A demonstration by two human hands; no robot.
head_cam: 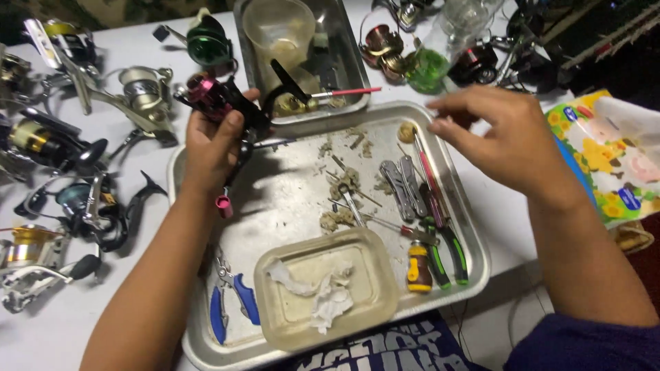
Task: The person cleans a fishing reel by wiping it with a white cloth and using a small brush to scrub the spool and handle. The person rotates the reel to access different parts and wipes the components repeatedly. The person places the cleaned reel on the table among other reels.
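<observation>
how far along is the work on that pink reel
Done: dirty wads litter the metal tray, used tissue fills the plastic tub.
In hand: left hand grips the pink reel; right hand hovers over the tools.
Left: more reels lie on the table.

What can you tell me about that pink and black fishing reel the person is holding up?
The fishing reel is a small spinning reel with a glossy black body and a metallic pink spool, likely metal and plastic. The left hand grips it from below, above the upper left corner of the metal tray, thumb pressed on its body. A black handle arm juts up to the right toward the smaller tray. A pink knob shows below the hand; whether it belongs to the reel is unclear.
</observation>
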